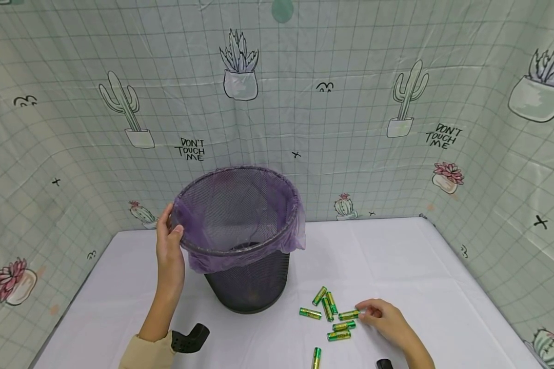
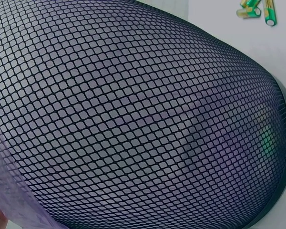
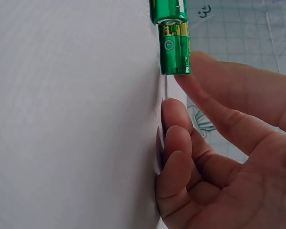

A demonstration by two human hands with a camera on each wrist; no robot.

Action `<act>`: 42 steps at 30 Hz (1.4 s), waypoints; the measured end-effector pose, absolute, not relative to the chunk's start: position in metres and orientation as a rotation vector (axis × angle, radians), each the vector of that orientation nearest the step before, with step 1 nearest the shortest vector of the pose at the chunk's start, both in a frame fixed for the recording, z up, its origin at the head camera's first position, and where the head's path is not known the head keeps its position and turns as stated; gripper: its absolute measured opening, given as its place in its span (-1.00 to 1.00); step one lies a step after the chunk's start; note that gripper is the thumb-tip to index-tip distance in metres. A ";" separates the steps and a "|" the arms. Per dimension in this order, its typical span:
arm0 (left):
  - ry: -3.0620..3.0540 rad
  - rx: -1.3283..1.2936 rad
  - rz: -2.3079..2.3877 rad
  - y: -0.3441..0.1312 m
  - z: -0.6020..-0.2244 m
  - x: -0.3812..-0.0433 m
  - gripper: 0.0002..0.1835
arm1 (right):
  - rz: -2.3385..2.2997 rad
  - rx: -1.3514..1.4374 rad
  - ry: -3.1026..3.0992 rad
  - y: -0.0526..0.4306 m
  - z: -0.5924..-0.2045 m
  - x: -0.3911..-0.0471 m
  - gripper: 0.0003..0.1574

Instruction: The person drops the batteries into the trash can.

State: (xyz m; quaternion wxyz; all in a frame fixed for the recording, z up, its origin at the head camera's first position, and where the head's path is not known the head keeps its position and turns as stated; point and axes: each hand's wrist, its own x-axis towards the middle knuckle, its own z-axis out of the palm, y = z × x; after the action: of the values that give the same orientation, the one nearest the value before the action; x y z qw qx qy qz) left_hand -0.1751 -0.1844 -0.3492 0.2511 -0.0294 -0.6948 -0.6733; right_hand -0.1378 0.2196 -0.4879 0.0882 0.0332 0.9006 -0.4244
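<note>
My left hand [image 1: 170, 251] grips the left side of the rim of a black mesh waste bin [image 1: 251, 284], thumb on the near side. A purple bin liner [image 1: 212, 262] lines the bin and folds over its rim. Through the mesh in the left wrist view, a blurred green patch shows near the bottom. At the right of a group of green-and-gold batteries [image 1: 328, 309], my right hand [image 1: 385, 319] pinches one battery [image 1: 348, 315] at its end between thumb and index finger. The other fingers curl close to the table in the right wrist view.
The batteries lie loosely on a white-covered table [image 1: 378, 256], right of the bin. One separate battery [image 1: 316, 357] lies nearer the front edge. A grid-patterned cloth [image 1: 295, 118] with plant drawings hangs behind and at both sides.
</note>
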 end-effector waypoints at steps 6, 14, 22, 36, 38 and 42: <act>-1.888 -0.083 -1.832 -0.185 -0.350 -0.175 -0.41 | -1.242 0.124 2.693 0.219 -0.491 -0.139 -0.76; -1.890 -0.090 -1.834 -0.185 -0.350 -0.175 -0.41 | -1.236 0.125 2.697 0.218 -0.491 -0.138 -0.80; -1.888 -0.085 -1.837 -0.185 -0.350 -0.175 -0.41 | -1.216 0.078 2.723 0.217 -0.489 -0.137 -0.86; -1.886 -0.089 -1.829 -0.185 -0.350 -0.175 -0.42 | -1.199 -0.004 2.740 0.219 -0.486 -0.135 -0.90; -1.883 -0.092 -1.830 -0.185 -0.350 -0.176 -0.42 | -1.185 -0.015 2.754 0.219 -0.485 -0.136 -0.90; -1.880 -0.092 -1.831 -0.185 -0.351 -0.176 -0.41 | -1.177 -0.041 2.775 0.219 -0.483 -0.136 -0.86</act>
State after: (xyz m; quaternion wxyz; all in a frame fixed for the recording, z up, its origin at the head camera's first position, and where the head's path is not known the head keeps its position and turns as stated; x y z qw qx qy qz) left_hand -0.1759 -0.1853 -0.3507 0.2550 -0.0338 -0.6922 -0.6743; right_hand -0.1359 0.2194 -0.4829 0.0635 -0.0135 0.9187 -0.3897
